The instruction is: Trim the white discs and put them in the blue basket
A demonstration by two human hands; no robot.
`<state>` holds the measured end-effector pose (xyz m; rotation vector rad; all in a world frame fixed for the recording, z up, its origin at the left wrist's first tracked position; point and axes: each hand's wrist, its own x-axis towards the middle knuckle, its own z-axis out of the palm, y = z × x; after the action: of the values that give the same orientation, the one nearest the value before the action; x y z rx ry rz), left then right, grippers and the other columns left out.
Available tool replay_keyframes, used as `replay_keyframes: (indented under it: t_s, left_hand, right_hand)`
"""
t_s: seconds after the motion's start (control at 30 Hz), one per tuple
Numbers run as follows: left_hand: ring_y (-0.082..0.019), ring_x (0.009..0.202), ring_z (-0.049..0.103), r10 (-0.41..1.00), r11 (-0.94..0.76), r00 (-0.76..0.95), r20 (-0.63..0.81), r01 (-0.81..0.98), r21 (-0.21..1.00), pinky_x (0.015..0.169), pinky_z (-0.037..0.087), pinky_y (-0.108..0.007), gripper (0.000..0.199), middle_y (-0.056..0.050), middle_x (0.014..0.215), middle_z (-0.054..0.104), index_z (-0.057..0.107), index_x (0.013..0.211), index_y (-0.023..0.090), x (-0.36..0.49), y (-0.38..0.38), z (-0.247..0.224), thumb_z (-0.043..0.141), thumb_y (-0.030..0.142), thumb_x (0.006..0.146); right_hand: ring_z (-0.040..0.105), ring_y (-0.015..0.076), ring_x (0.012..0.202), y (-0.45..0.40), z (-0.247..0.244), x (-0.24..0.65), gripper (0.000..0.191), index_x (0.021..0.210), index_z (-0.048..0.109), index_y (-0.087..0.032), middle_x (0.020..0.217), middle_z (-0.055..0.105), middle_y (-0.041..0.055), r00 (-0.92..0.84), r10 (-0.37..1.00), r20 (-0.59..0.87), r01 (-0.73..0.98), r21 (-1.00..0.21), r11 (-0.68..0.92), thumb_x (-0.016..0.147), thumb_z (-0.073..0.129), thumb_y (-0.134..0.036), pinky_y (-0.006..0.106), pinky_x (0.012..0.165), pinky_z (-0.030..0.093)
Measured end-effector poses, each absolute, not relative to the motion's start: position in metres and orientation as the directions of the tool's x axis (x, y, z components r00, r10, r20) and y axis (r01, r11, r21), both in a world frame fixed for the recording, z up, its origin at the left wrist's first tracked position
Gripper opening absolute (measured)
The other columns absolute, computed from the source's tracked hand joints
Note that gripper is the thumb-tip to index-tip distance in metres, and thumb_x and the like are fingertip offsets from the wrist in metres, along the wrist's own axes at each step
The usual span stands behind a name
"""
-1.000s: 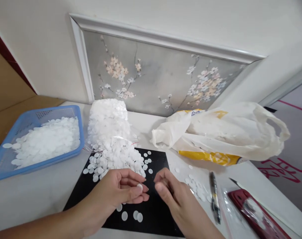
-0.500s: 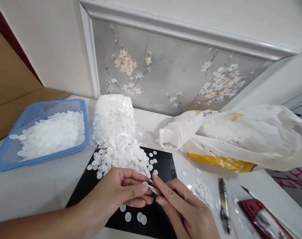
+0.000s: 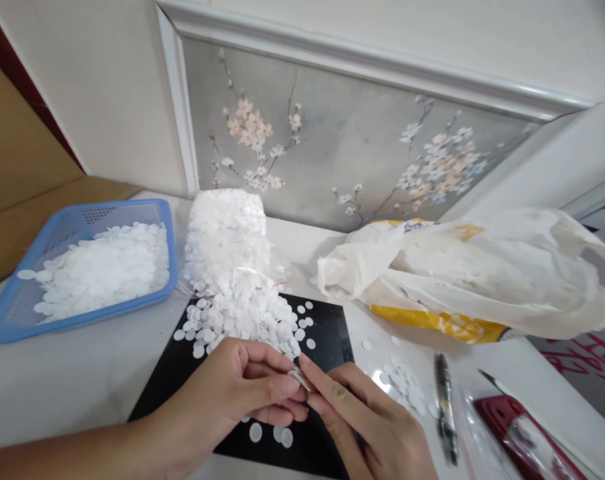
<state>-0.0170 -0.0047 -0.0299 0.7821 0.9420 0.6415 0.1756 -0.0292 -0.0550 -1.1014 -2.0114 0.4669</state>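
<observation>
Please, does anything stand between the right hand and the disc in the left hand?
Only the thin, shiny tool in the right hand, pointing at the disc in the left hand. Nothing else visible blocks it. Contact is unclear.

Discs (image 3: 112,267) in basket (image 3: 107,313) L; disc bag (image 3: 227,227) ctr, behind mat (image 3: 327,333); carrier bag (image 3: 457,273) R, behind pen (image 3: 446,407).

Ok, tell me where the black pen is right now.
The black pen lies at lower right in the head view, on the white table, between the small group of white discs and the clear plastic bag.
</observation>
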Motion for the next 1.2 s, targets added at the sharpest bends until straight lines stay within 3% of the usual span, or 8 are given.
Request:
replay_keyframes:
  t_s: [0.53,1.2]
  left_hand:
    - [-0.016,0.079,0.073,0.759,0.563,0.453,-0.467,-0.096,0.821,0.069,0.056,-0.017,0.029,-0.009,0.085,0.077,0.073,0.086,0.013,-0.017,-0.005,-0.026,0.077,0.039,0.073]
    - [-0.017,0.073,0.073,0.717,0.583,0.484,-0.502,-0.022,0.812,0.065,0.057,-0.019,0.019,-0.006,0.077,0.076,0.07,0.081,0.012,-0.023,0.002,-0.011,0.076,0.029,0.075]
  right_hand:
    - [0.056,0.0091,0.054,-0.029,-0.054,0.176,0.035,0.13,0.059,-0.024,0.075,0.057,0.0021,-0.34,0.805,0.486,0.548,-0.593,0.59,0.098,0.044,-0.023,0.017,0.048,0.048]
    - [0.055,0.009,0.053,-0.027,-0.045,0.184,0.036,0.129,0.059,-0.02,0.075,0.058,0.0022,-0.45,0.765,0.461,0.545,-0.537,0.644,0.095,0.048,-0.016,0.017,0.047,0.047]
